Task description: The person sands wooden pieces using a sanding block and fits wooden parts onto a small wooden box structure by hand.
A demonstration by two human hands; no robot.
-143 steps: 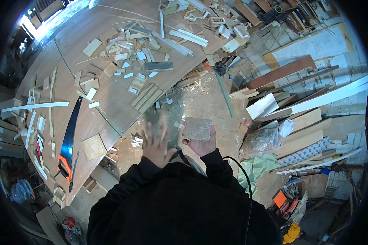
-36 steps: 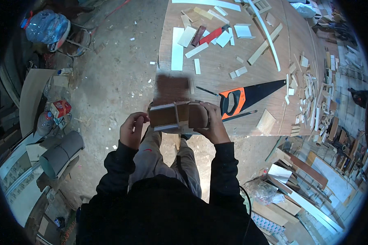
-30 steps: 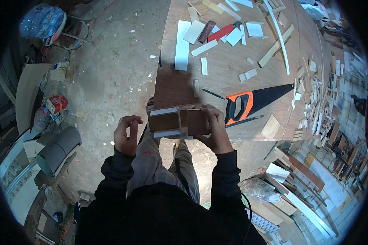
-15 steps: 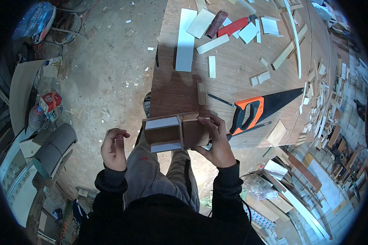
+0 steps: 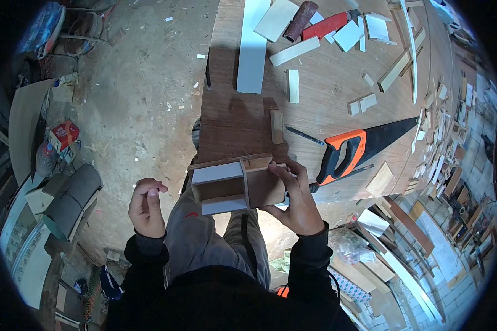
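My right hand grips the right end of a small wooden box, fingers over its upper edge and thumb underneath. The box is brown inside, with white strips along two sides and a divider across it. It is held over my lap at the table's near edge. To its left, apart from it, my left hand is raised with curled fingers, thumb against the index finger. Anything pinched there is too small to make out. Right of the box, a handsaw with an orange and black handle lies on the table, near a dark pencil-like stick.
The brown wooden table bears a long white board, a red-handled tool, a dark red cylinder and several wood offcuts. A rolled grey mat stands at left. Scrap boards are piled at right.
My left hand has shifted slightly left and down, its thumb now closer to the index finger. The box stays in my right hand, slightly turned. The view has shifted a little.
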